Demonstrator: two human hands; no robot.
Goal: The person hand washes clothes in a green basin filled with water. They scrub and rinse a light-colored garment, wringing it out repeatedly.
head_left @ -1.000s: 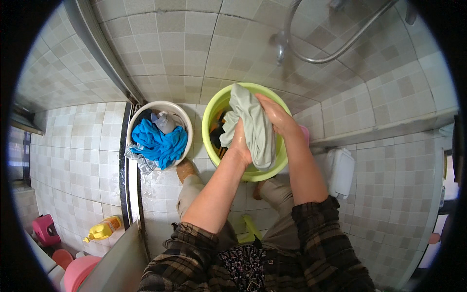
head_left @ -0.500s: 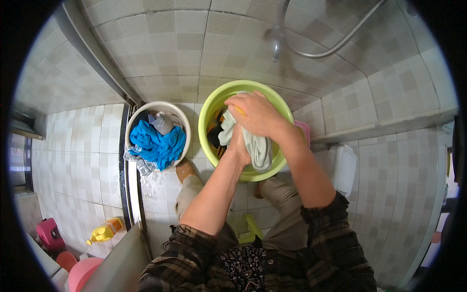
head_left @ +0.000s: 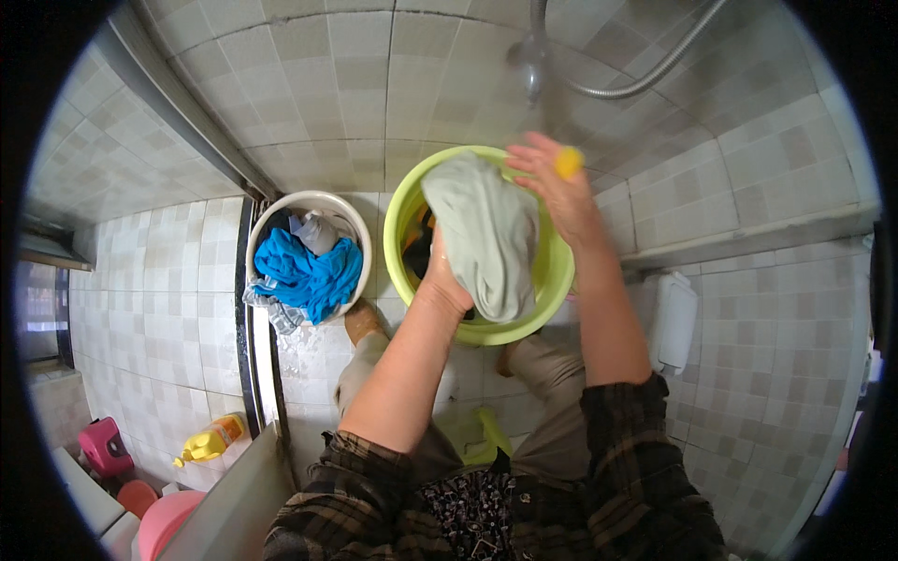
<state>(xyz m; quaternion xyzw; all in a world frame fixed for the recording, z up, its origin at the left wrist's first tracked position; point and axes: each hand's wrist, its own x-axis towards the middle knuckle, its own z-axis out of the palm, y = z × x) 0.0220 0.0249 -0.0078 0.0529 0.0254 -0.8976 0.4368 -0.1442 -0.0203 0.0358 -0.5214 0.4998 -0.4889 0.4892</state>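
cloth (head_left: 486, 234) over left hand (head_left: 445, 276), just beside right hand (head_left: 559, 192)

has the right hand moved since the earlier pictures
Yes, rightward and up in view: against the green basin, the right hand has gone from the pale cloth to the rim's upper right.

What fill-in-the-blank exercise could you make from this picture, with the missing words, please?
1. The small object at the right hand is ____ in colour.
2. The left hand supports a pale cloth above the green tub, to the ____ of the white tub.
3. The bright clothes in the white tub are ____.

Missing words: yellow; right; blue
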